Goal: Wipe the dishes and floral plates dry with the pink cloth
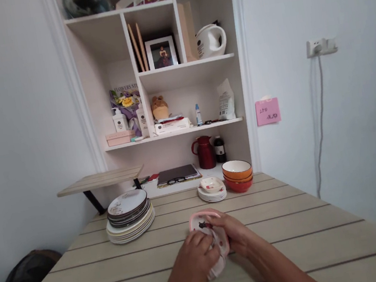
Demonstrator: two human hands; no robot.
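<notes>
A small squarish dish (196, 221) with a pink rim and a dark animal figure inside is tilted up just above the table. My right hand (235, 233) grips its right edge, thumb over the rim and fingers behind. Curled over the dish's near left part, my left hand (197, 257) is closed on a pale cloth (217, 268), which hangs below the fingers. The cloth partly covers the dish's inside, and the left fingertips are partly hidden.
Stacked plates (127, 204) stand at the left by a small raised shelf (100, 180). Farther back are small white plates (213, 197) topped by a patterned bowl (212, 184), and stacked orange and red bowls (238, 183). A red jug (205, 152) stands behind.
</notes>
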